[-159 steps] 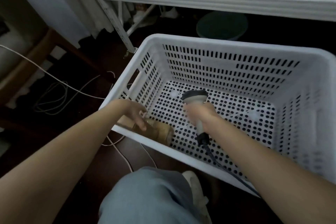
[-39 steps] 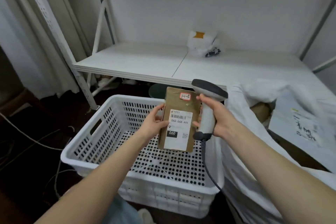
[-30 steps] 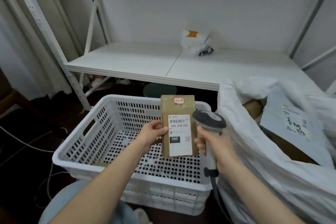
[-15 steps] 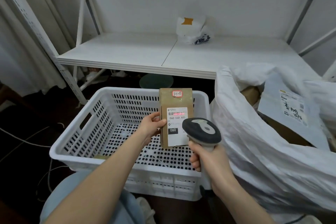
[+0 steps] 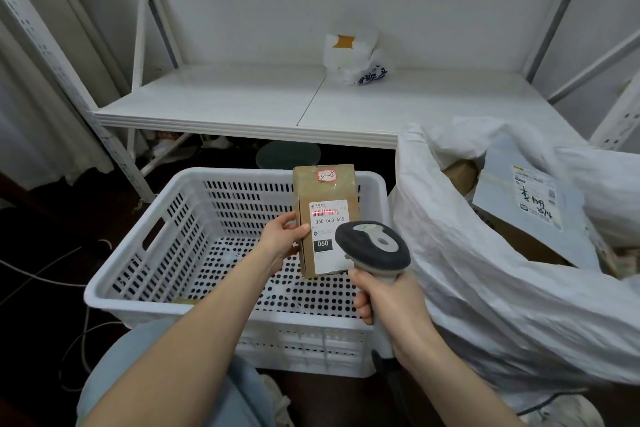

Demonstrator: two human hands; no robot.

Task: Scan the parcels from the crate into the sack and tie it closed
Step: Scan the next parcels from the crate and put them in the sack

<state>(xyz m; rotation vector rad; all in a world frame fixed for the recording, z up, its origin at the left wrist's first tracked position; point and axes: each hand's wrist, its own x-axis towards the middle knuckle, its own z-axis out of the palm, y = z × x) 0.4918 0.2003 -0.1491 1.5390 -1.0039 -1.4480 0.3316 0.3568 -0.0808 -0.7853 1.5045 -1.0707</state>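
Behind crate [image 5: 114, 298], white shelf [image 5: 225, 104] holds a bag [image 5: 349, 55]

A white two-panel shelf [image 5: 242, 104] on a metal frame stands against the wall; a crumpled white bag [image 5: 349, 55] with an orange patch lies at its back, near the seam; below is a dark floor [image 5: 45, 218]; on it stand a white perforated crate [image 5: 114, 302], a white sack [image 5: 485, 288] just beside the crate's right wall, thin pale cables [image 5: 41, 277] at left, and a round green object [image 5: 287, 154] under the shelf.
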